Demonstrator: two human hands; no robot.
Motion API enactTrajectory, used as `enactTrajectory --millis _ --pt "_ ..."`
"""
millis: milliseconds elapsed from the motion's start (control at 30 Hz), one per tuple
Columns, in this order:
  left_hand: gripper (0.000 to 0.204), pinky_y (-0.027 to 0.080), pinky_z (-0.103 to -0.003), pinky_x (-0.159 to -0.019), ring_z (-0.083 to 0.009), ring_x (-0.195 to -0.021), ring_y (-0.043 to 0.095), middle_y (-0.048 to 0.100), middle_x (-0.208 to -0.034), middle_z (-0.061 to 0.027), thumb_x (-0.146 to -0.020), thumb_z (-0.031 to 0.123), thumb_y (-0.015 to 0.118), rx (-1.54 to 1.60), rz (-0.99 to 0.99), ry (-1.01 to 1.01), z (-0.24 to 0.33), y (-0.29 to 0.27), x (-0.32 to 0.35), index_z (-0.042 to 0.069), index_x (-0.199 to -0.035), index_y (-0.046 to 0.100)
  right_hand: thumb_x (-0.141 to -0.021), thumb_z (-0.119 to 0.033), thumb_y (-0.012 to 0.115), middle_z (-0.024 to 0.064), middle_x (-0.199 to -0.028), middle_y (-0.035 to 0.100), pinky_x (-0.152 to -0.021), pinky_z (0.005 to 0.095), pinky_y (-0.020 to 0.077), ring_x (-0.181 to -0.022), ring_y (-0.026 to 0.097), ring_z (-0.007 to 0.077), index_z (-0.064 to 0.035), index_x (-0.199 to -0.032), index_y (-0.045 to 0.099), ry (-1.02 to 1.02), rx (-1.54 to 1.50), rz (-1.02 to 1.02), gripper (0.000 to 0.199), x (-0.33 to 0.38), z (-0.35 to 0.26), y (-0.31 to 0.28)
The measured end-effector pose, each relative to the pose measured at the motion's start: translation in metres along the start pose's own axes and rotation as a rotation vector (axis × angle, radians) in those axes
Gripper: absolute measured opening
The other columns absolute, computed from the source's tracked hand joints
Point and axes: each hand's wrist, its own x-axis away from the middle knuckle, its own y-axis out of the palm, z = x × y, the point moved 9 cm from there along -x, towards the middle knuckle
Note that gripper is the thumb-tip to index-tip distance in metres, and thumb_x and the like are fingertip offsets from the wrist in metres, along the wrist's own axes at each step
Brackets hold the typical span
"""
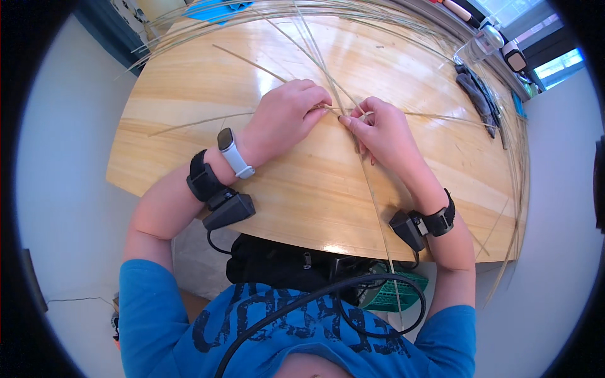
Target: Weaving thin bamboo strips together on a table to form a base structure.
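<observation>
Several thin straw-coloured strips, like split bamboo, cross one another near the middle of the wooden table point(302, 201). My left hand point(291, 113) is closed, its thumb and forefinger pinching the strips just left of the crossing. Close beside it, my right hand point(377, 126) pinches the strips at the right of the crossing. One strip point(249, 62) runs out to the upper left, another strip point(447, 118) to the right, and a long strip point(376, 205) down past the table's front edge. My fingers partly hide the crossing.
Bundles of long loose strips point(517, 164) lie along the table's right and far edges. A dark folded item point(476, 97) and a clear container point(482, 43) sit at the far right. Below the front edge are a green basket point(394, 295) and a black bag point(271, 261). A black cable point(302, 293) crosses my front.
</observation>
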Motion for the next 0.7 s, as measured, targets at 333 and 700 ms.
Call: enactTrajectory --millis 333,700 --pt "0.009 0.053 -0.035 -0.073 -0.0274 -0.085 0.065 0.067 -0.09 -0.009 -0.083 0.004 0.069 -0.062 0.004 0.078 0.004 0.0 0.003 0.005 -0.092 0.074 -0.092 -0.017 0.067 0.0092 -0.057 0.063 -0.042 0.0305 0.0464 -0.044 0.06 0.0162 0.0028 -0.091 0.061 -0.01 0.005 0.002 0.021 0.002 -0.003 0.0" --pt "0.009 0.052 -0.036 -0.074 -0.0275 -0.088 0.064 0.065 -0.092 -0.0087 -0.084 0.004 0.068 -0.084 -0.006 0.105 0.007 -0.001 0.003 0.005 -0.092 0.072 -0.084 -0.027 0.071 0.0151 -0.064 0.065 -0.061 0.0411 0.0517 -0.064 0.066 0.0327 -0.0019 -0.084 0.064 -0.142 0.281 0.105 0.026 0.018 -0.013 -0.014"
